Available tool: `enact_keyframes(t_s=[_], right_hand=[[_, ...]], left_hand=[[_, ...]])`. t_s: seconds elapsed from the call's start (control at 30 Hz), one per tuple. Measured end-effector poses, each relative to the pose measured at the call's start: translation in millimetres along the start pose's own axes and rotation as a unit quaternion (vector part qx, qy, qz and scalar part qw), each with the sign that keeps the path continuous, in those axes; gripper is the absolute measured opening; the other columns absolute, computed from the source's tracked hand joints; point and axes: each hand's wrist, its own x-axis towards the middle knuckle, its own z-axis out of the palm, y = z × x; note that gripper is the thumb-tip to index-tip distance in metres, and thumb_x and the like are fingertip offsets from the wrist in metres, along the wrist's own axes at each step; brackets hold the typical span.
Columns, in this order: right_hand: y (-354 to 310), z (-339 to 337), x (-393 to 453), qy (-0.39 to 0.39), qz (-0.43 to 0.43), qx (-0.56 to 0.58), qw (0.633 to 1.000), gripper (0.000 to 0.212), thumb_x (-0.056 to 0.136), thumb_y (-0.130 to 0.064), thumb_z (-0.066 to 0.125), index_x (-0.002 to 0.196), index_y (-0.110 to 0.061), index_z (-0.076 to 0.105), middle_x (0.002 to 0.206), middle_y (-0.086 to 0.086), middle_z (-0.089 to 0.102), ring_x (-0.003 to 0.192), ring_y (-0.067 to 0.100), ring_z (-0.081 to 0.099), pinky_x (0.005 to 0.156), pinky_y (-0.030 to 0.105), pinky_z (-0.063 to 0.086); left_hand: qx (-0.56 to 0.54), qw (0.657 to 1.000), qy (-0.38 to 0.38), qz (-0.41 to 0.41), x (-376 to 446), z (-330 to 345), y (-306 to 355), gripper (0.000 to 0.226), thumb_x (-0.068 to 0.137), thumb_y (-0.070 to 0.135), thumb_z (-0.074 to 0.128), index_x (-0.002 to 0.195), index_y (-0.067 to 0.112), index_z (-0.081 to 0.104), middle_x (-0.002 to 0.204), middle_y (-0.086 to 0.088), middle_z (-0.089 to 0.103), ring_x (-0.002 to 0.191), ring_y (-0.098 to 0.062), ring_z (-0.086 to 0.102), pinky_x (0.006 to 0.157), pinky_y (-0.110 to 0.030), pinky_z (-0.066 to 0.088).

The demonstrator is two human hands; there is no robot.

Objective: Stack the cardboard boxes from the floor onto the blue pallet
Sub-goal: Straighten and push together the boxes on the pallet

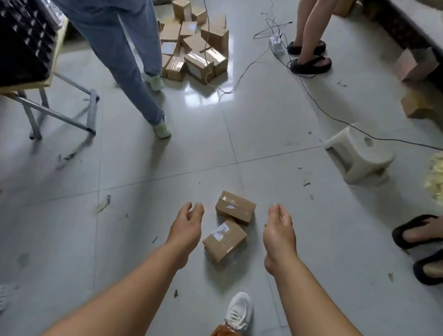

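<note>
Both empty hands, left hand point(187, 226) and right hand point(279, 235), fingers loosely spread, reach toward two small brown taped cardboard boxes point(224, 240) on the floor; gripping one likely comes next.

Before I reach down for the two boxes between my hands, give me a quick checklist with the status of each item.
1. Both hands free: ok. The left hand and the right hand are open and hold nothing.
2. Boxes within the hands' span: ok. The far box and the near box lie on the floor between them.
3. Boxes closed: ok, both look taped shut.
4. Footing: ok. The white shoe stands on bare tile, clear of the boxes.
5. Trip hazards: not ok. A black cable crosses the floor near the stool.
6. Blue pallet located: cannot tell, it is not in view.
</note>
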Motion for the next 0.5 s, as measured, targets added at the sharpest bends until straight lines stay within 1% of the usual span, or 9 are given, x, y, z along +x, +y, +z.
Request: enact_keyframes(t_s=[0.13,0.23,0.37,0.5], right_hand=[[5,9,61,0.001,0.028,-0.027,0.999,0.053,0.101,-0.044,0.034,0.150,-0.026,0.027,0.150,-0.005,0.039,0.120,0.015,0.045,0.090,0.029,0.031],[22,18,106,0.013,0.052,-0.043,0.998,0.052,0.100,-0.046,0.035,0.148,-0.027,0.030,0.149,-0.004,0.038,0.111,0.014,0.041,0.089,0.030,0.030],[58,34,170,0.027,0.084,-0.058,0.994,0.052,0.100,-0.047,0.036,0.148,-0.028,0.029,0.150,-0.003,0.037,0.126,0.020,0.040,0.089,0.030,0.029],[96,54,239,0.039,0.101,-0.069,0.992,0.054,0.100,-0.048,0.035,0.150,-0.029,0.025,0.151,-0.002,0.036,0.130,0.022,0.039,0.089,0.031,0.028]], left_hand=[[0.018,1.000,0.004,-0.015,56,25,6,0.059,0.098,0.053,0.038,0.150,0.028,0.028,0.150,-0.001,0.040,0.132,-0.023,0.043,0.098,-0.037,0.035],[0.036,0.999,0.009,-0.019,101,43,0,0.059,0.098,0.052,0.039,0.150,0.027,0.029,0.148,0.001,0.042,0.130,-0.021,0.045,0.093,-0.033,0.034],[0.062,0.998,-0.014,-0.026,170,67,-20,0.060,0.100,0.049,0.037,0.153,0.024,0.024,0.154,0.002,0.034,0.138,-0.020,0.035,0.096,-0.029,0.028],[0.101,0.994,-0.039,-0.030,244,91,-45,0.062,0.100,0.049,0.036,0.154,0.023,0.021,0.156,0.000,0.031,0.140,-0.022,0.033,0.106,-0.037,0.030]])
